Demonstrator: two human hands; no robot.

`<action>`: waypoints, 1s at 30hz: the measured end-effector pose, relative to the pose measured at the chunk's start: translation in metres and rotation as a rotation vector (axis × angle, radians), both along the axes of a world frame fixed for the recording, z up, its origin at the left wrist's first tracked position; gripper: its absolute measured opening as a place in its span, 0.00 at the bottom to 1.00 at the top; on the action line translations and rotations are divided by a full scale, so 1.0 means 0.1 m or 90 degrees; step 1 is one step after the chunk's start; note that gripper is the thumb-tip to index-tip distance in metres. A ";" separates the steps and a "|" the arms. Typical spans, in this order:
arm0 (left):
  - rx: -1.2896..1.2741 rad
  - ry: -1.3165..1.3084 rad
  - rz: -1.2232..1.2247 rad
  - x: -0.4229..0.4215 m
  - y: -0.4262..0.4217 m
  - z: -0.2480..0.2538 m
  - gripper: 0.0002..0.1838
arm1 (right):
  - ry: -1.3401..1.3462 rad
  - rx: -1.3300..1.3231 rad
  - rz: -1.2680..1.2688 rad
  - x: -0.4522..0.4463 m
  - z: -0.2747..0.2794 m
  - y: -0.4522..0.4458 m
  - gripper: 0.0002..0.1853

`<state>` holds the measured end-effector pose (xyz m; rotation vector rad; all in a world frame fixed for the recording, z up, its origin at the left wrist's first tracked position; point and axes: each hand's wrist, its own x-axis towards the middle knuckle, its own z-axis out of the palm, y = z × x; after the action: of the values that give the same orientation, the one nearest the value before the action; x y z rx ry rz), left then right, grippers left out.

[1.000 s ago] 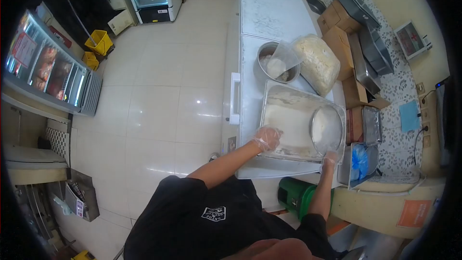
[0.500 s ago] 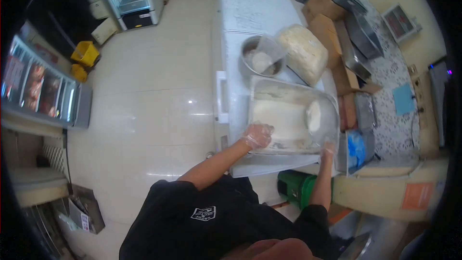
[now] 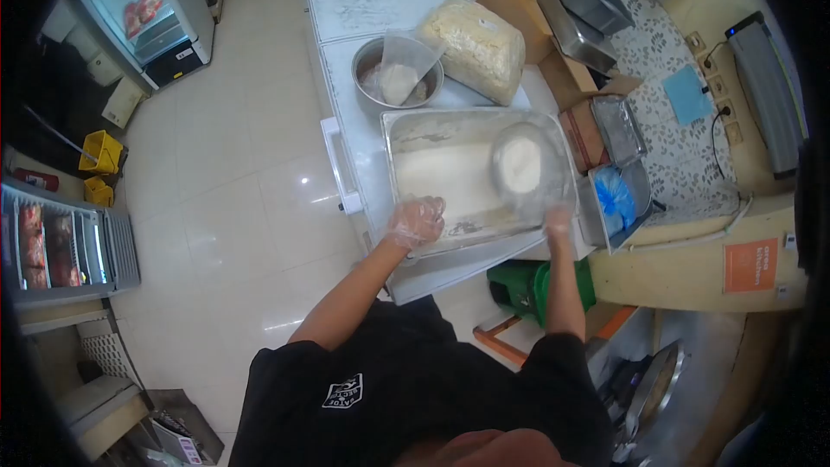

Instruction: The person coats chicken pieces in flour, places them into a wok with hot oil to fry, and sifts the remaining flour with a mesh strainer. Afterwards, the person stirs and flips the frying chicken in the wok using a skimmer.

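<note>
Metal tray (image 3: 458, 124) dusted with matt, white powder (image 3: 445, 177); at the tray's near edge, clear, wrinkled plastic gloves (image 3: 418, 223). Beyond the tray, a smooth metal pot (image 3: 370, 59); beneath it all, a smooth white desk (image 3: 363, 149); beyond the tray's right corner, matt cardboard (image 3: 517, 13).

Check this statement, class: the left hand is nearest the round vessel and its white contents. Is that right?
Not quite: the head view shows the right hand nearest the round vessel and its white contents; the left hand is farther off.

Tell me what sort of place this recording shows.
Likely a commercial kitchen: there is an orange sign reading "kitchen", a lit upright fridge holding red packages, and a large tray with white powder in it.
</note>
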<state>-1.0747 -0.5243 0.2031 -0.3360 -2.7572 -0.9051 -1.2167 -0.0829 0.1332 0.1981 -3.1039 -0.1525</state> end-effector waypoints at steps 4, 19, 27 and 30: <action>-0.012 -0.023 -0.002 0.09 0.02 0.01 0.08 | -0.068 -0.119 -0.096 0.14 0.28 -0.17 0.13; 0.026 -0.045 0.007 0.07 -0.01 0.15 0.06 | 0.004 -0.297 -0.151 -0.04 0.04 0.08 0.12; 0.049 -0.050 0.020 0.02 0.02 0.22 0.06 | -0.023 -0.168 -0.042 0.10 0.59 -0.56 0.14; 0.035 -0.052 0.038 0.04 0.02 0.26 0.06 | 0.013 -0.191 -0.031 -0.08 0.49 -0.11 0.15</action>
<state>-1.0702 -0.5221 0.2295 -0.2102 -2.7927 -0.9988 -1.2245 -0.0937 0.1826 0.1114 -3.0597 0.3072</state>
